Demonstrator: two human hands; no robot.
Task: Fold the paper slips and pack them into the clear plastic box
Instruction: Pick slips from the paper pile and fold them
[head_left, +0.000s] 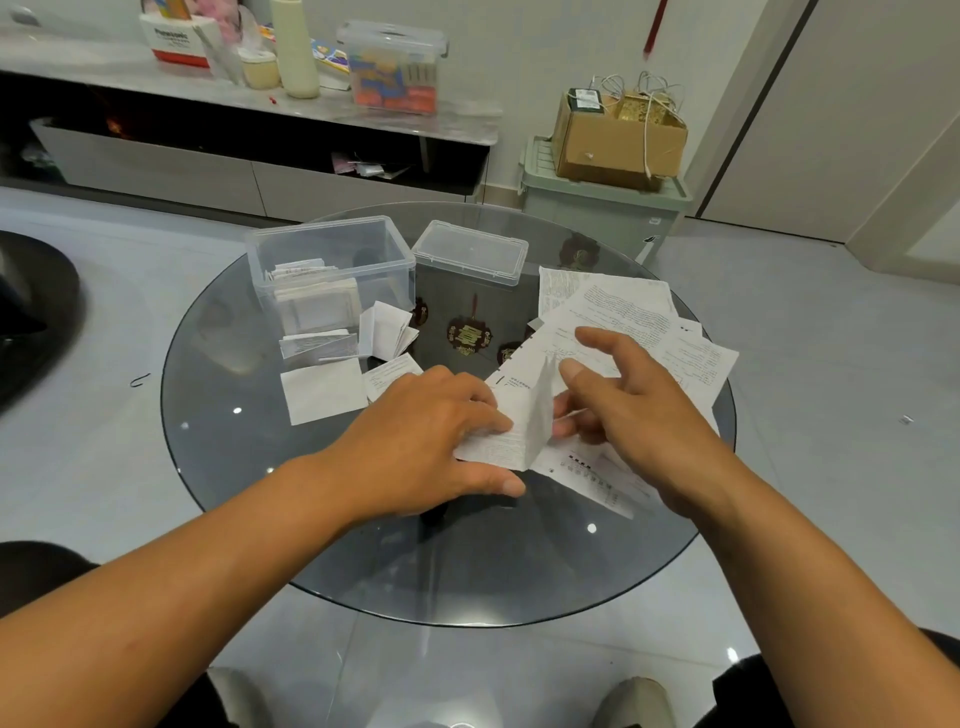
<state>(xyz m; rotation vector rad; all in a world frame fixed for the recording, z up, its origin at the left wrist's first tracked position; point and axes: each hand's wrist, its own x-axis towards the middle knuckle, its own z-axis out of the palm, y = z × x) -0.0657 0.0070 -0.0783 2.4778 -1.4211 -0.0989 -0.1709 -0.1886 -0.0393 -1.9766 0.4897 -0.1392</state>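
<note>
Paper slip (524, 426) being folded stands in the near middle of the round glass table (322, 551), one half raised in a ridge and the other half lying flat toward the left. The left hand (426, 436) lies over that flat half, fingers straight and pressing it down, thumb stretched along the near edge of the sheet. The right hand (639, 405) is on the other side of the ridge, its fingers loosely spread, with the thumb and lower fingertips touching the raised flap; whether they actually pinch it I cannot tell. Under and beyond the right hand lies a loose spread of unfolded printed sheets (649, 317), reaching to the table's right edge.

Toward the far left of the table stands the clear plastic box (332, 265), open, with folded slips stacked inside it at its left end. Its clear lid (470, 252) lies flat on the glass just to the right of the box. Just in front of the box sit several folded slips (324, 387): a blank white square nearest, a printed one behind it, and a small bundle standing on edge to the right.

Beyond the table, on the floor at the far right, a cardboard box (618, 137) rests on a pale green bin (602, 208).
</note>
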